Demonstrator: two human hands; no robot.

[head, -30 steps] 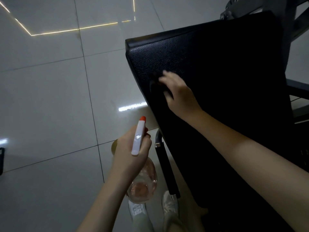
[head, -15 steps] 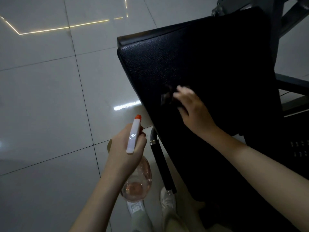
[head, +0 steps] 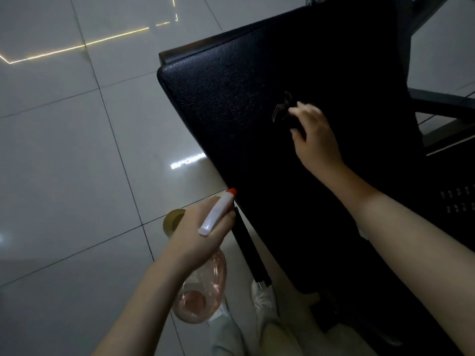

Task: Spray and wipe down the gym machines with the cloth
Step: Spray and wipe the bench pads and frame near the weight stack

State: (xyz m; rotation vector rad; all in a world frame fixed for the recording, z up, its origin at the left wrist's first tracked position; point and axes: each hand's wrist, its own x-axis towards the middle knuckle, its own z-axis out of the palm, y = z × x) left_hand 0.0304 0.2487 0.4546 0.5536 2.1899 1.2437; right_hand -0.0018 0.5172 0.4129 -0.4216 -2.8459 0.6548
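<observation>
Cloth [head: 281, 113] has slid rightward, bunched beneath right fingers [head: 307, 111].

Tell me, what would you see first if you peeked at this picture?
A big black pad fills the upper right, with the right hand holding a dark cloth against its middle. Lower down, the left hand grips a pinkish spray bottle with an orange-tipped head above the shiny tiled floor.

place: indoor gym, machine area | evidence: large black grained leatherette pad [head: 231, 98] mounted tilted on a dark grey metal bar frame [head: 442, 101] | slim black tubular bar [head: 246, 247] beside the pad's near edge | floor: glossy pale grey square tiles [head: 64, 150] mirroring thin angular ceiling light strips [head: 115, 36]
</observation>
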